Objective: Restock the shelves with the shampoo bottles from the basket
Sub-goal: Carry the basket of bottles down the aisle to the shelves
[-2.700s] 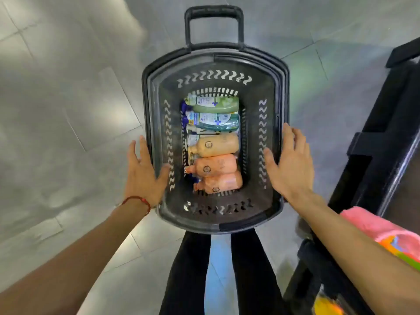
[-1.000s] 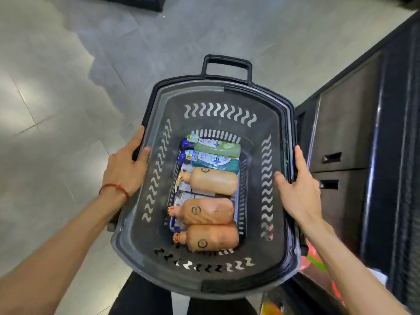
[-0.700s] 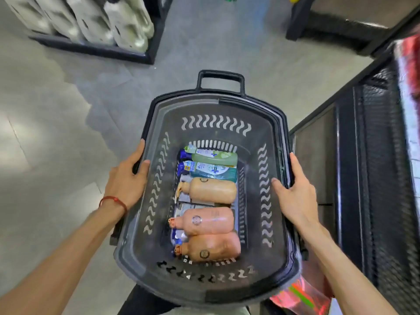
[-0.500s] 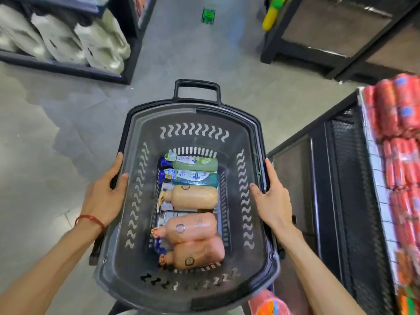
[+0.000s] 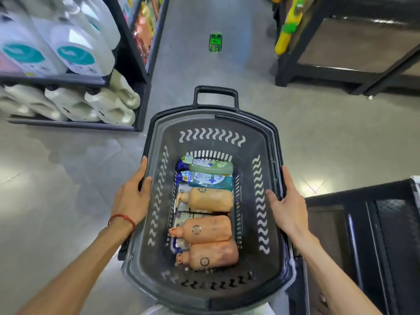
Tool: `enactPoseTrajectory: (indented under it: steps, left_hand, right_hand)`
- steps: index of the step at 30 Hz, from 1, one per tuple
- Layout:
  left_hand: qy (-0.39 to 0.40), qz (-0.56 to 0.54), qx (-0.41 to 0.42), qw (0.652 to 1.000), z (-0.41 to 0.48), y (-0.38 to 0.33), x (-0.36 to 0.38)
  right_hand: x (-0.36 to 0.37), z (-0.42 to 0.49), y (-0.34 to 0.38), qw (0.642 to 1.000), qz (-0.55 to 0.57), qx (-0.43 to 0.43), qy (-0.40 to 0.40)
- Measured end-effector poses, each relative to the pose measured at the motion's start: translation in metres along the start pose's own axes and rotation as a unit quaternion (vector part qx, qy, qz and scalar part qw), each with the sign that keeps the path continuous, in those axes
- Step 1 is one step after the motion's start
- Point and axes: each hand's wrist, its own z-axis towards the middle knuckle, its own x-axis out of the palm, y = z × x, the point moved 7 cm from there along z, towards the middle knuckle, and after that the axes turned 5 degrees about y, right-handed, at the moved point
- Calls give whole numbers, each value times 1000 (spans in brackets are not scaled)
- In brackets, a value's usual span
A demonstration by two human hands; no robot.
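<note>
I hold a dark grey plastic basket [image 5: 270, 142] in front of me, off the floor. My left hand [image 5: 133, 197] grips its left rim and my right hand [image 5: 287, 202] grips its right rim. Several bottles lie on their sides in the bottom: three peach-coloured shampoo bottles [image 5: 205, 230], a teal bottle [image 5: 208, 179] and a green bottle [image 5: 210, 165] at the far end. More bottles lie partly hidden underneath them.
A black shelf unit [image 5: 136, 71] on the left holds large white jugs [image 5: 75, 51] on two levels. Another dark shelf unit [image 5: 341, 73] stands at the back right, and a black cabinet [image 5: 368, 242] is close on my right. A grey tiled aisle [image 5: 197, 71] runs ahead.
The basket went from resting low with my hands beside it to being held by both rims. The view rose and moved forward, bringing the aisle and shelves into sight.
</note>
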Motion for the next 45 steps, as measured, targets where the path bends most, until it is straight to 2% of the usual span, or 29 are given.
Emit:
enactPoseTrajectory:
  steps: [5, 11, 16, 27, 32, 38, 45]
  left_hand:
    - [-12, -8, -19, 1000, 118, -69, -3]
    - [-47, -22, -28, 998, 242, -140, -14]
    - [-52, -33, -2, 998, 368, -198, -20]
    - [-52, -92, 13, 994, 666, -294, -64]
    - [-64, -87, -3, 994, 777, -331, -95]
    - [-76, -71, -5, 995, 936, -379, -117]
    - [-46, -65, -6, 997, 1108, -423, -147]
  right_hand:
    - [-24, 155, 55, 999, 11, -44, 28]
    - [-70, 299, 124, 998, 0, -59, 15]
    - [-96, 423, 184, 995, -32, -90, -2]
    - [-117, 694, 338, 996, -36, -77, -20]
    - [-122, 803, 409, 995, -24, -95, -33]
    - [-112, 962, 472, 997, -11, -81, -13]
    - [-112, 1106, 554, 998, 0, -62, -8]
